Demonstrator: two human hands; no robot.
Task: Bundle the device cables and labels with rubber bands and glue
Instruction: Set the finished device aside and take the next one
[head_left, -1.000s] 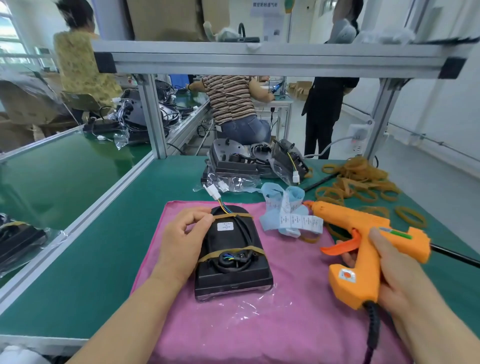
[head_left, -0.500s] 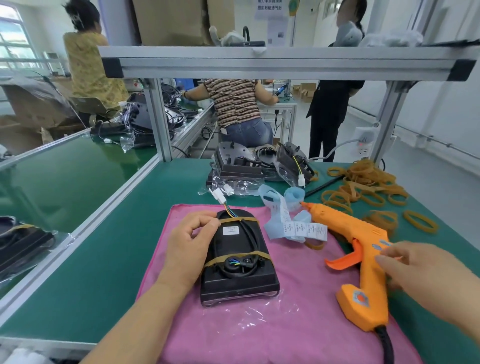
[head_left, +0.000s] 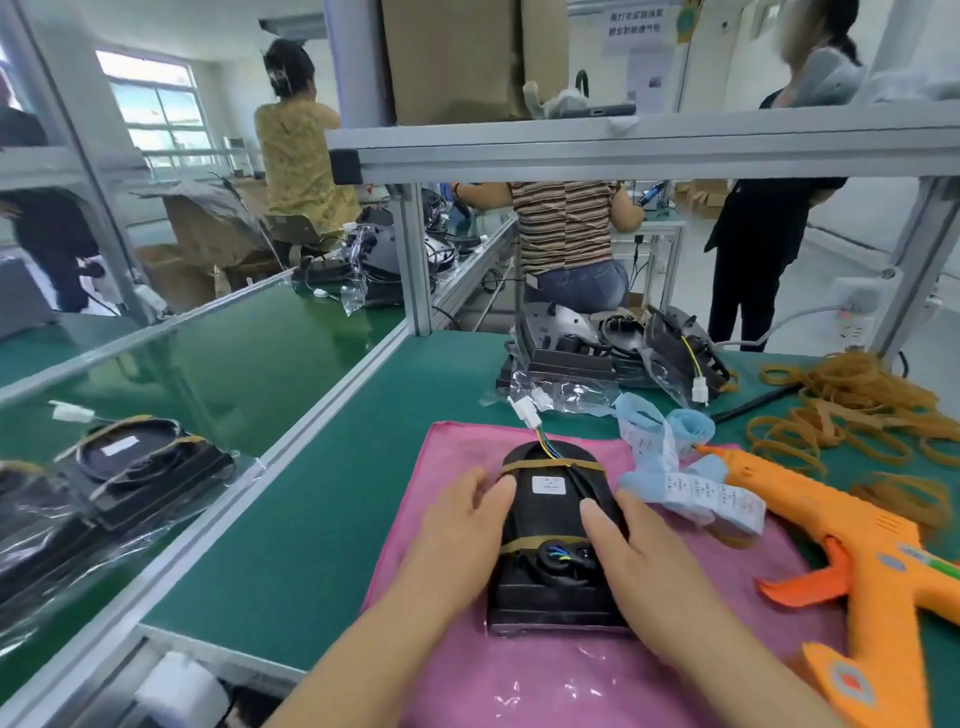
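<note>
Your left hand (head_left: 457, 525) and right hand (head_left: 636, 556) rest on either side of the black device (head_left: 550, 512), fingers nearly straight, thumbs on top. The device lies on the pink cloth (head_left: 415, 582), cable bound by rubber bands (head_left: 545, 467). The orange glue gun (head_left: 831, 530) lies to the right.

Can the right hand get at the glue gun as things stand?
Probably yes. The right hand rests on the device, holding no tool, and the glue gun lies flat just to its right, grip toward the person; only the label strip lies partly between them.
</note>
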